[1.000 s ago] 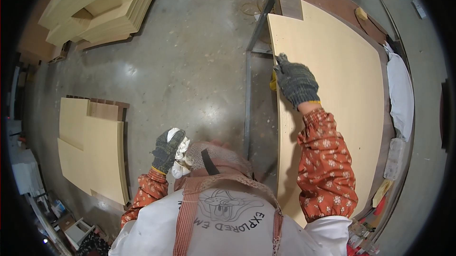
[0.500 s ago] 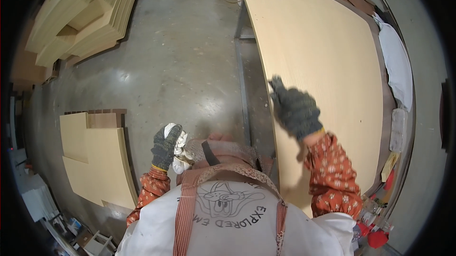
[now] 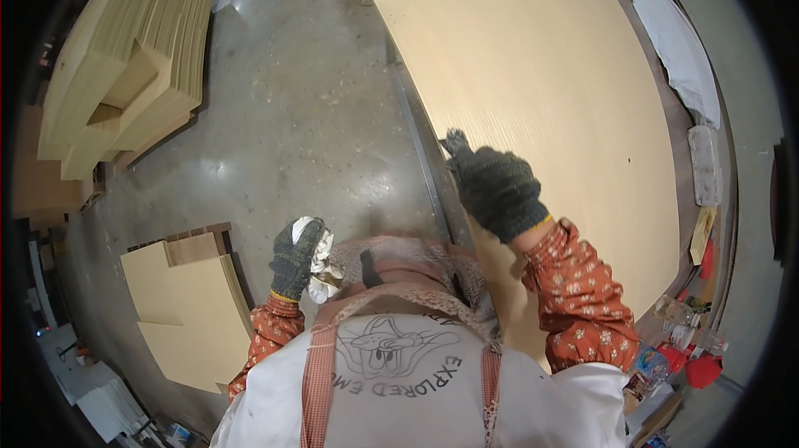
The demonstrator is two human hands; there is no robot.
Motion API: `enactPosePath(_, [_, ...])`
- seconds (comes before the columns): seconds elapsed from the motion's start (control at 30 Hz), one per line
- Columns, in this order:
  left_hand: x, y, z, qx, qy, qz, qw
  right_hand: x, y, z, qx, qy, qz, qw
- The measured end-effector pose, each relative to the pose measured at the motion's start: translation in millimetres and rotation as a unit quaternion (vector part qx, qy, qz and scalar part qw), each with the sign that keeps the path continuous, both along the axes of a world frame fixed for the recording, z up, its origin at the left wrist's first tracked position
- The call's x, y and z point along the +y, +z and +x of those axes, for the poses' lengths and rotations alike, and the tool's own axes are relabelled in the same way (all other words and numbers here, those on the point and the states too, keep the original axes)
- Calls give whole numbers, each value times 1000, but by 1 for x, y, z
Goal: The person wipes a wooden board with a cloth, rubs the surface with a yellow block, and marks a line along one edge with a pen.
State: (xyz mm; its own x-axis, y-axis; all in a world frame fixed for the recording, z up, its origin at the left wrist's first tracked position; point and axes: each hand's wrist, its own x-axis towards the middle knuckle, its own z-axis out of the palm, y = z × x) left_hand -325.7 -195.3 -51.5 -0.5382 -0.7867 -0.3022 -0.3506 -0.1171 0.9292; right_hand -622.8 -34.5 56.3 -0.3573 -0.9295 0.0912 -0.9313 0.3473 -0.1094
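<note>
Both hands wear dark grey-green knit gloves. My left hand [image 3: 293, 258] is closed around a crumpled white cloth [image 3: 323, 265], held low beside my body over the floor. A large pale wood-grain panel [image 3: 549, 90] lies flat on a workbench to my right. My right hand [image 3: 497, 186] is at the panel's left edge, its fingers bent together and its thumb and forefinger stretched toward the edge. A small dark tip [image 3: 445, 143] shows by those fingers; what it belongs to is hidden.
Stacked pale boards [image 3: 125, 74] stand at the far left. A lower board pile [image 3: 187, 306] lies left of me. White sheeting [image 3: 670, 49], a clear wrapped block [image 3: 705, 165] and a red object [image 3: 704, 371] line the bench's right side. Concrete floor [image 3: 291, 99] runs between.
The whole view has turned a little, so panel and stacks appear shifted. My right hand is still at the panel's left edge, and my left hand keeps the cloth.
</note>
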Motion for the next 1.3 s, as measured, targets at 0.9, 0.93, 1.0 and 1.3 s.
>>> enactPosePath(0.9, [6,-1,3,7,-46,-106,993,-22,7,-12,-43,-5,40,998])
enactPosePath(0.93, [8,5,1,13,-63,-131,989,-21,6,-7,-39,-4,39,998])
enactPosePath(1.0, [12,11,-3,22,-7,26,999,-18,6,3,-20,-3,9,1000])
enactPosePath(1.3, [15,1,9,-14,-106,-62,992,-4,-17,30,40,-116,57,991])
